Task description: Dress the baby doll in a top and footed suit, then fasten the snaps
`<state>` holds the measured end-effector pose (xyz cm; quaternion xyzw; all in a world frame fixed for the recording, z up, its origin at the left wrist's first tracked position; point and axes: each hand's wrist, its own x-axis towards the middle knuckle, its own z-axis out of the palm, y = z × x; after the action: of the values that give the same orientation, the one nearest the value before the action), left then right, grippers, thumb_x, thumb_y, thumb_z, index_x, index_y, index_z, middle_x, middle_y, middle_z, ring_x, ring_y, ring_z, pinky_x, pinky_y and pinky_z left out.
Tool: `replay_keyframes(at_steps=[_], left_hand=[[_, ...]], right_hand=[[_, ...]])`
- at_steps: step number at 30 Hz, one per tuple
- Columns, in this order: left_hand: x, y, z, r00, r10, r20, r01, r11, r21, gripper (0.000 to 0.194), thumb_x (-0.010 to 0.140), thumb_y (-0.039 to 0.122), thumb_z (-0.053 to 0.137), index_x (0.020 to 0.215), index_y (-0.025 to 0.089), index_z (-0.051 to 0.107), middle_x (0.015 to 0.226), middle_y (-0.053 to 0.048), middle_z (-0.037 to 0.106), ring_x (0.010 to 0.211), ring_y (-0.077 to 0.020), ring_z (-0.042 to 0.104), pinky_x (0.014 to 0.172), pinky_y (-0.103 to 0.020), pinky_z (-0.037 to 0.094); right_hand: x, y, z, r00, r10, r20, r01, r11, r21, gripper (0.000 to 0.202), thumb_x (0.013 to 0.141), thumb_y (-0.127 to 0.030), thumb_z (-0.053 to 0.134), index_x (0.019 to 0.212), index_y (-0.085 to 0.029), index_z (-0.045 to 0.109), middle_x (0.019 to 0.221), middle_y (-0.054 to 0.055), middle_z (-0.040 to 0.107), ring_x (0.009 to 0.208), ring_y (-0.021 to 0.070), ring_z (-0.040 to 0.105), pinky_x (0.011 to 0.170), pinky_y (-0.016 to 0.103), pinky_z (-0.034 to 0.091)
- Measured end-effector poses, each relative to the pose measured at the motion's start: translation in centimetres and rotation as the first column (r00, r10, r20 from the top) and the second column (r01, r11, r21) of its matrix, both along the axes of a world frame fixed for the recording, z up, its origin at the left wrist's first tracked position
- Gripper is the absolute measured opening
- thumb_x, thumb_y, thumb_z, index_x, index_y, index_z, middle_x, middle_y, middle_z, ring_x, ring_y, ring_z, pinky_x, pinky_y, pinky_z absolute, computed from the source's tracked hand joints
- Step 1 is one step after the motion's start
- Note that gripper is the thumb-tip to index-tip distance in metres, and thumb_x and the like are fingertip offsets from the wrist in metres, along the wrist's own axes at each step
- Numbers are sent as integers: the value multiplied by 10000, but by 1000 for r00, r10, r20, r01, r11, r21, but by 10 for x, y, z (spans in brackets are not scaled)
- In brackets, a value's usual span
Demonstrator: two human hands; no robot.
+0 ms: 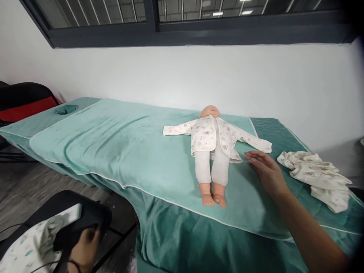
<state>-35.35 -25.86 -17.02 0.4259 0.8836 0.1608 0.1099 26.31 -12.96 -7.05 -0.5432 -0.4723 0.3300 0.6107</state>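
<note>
Green bed (136,151) — doll (218,163) beside right hand (267,172)

Your right forearm (309,227) slants up and leftward from the lower right corner; your right hand (267,172) is empty, its fingers (257,154) loosely extended and slightly bent. Your left hand (86,244) is low at the left, blurred, fingers apparently curled.

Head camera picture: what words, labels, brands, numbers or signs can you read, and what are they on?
No readable words, labels, brands, numbers or signs.
White jacket: printed patterns, too small to tell whether any are letters.
Crumpled cloth: prints too blurred to read.
</note>
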Motion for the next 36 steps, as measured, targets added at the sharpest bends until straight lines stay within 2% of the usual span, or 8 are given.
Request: replay_keyframes(at_steps=[4,10,14,17,24,31,34,36], left_hand=[[70,13,-13,947,-206,246,158,967,200,255,836,516,562,775,270,589,707,8,688,697,-250,680,622,-324,489],[218,85,68,760,-634,141,433,656,619,240,916,415,527,761,234,555,716,3,611,680,-167,585,698,-290,467],[285,155,112,603,-797,27,549,440,710,111,928,297,516,989,224,572,949,-50,619,918,-191,591,814,-317,473],[314,194,123,544,-839,-11,577,364,731,303,871,148,513,1163,221,545,1124,-93,577,1058,-215,557,909,-361,462],[321,216,104,525,-831,186,486,471,736,136,828,107,478,870,213,553,865,-16,590,804,-163,546,728,-293,441],[299,226,108,345,-907,241,574,407,711,144,823,124,475,866,209,582,868,-18,630,810,-157,584,723,-279,463],[279,262,112,533,-846,24,620,410,669,380,767,55,476,1088,206,615,1168,-85,630,1129,-225,564,940,-360,469],[263,291,114,671,-729,-140,656,495,570,543,758,54,504,1284,171,565,1393,-153,511,1312,-296,449,1077,-443,389]], right_hand=[[-38,4,11,836,-81,543,15,992,125,428,828,-441,690,1210,-266,608,1195,85,616,1099,269,577,961,445,466],[-64,22,38,516,-165,840,-32,977,211,267,968,-375,487,1116,-232,656,1056,95,633,994,264,605,853,411,485],[-79,28,56,554,-203,808,-80,952,294,227,985,-312,447,1024,-229,655,1001,82,645,992,245,610,879,393,481],[-90,28,59,579,-159,800,-100,960,263,204,976,-304,460,1003,-243,652,989,74,648,962,241,618,854,391,496],[-69,10,38,632,-109,768,-127,962,241,224,956,-323,523,1163,-274,593,1146,82,619,1097,252,588,961,426,484],[-39,-13,-5,695,-25,718,-14,999,48,281,936,-434,542,1159,-272,599,1139,90,631,1053,274,611,921,459,508],[-39,-15,-6,724,40,689,-64,998,9,235,943,-412,530,1113,-277,620,1137,84,650,1069,274,611,947,458,493],[-35,-10,-4,784,50,619,-48,999,-20,245,943,-425,519,1103,-271,624,1117,79,664,1022,260,626,921,442,507]])
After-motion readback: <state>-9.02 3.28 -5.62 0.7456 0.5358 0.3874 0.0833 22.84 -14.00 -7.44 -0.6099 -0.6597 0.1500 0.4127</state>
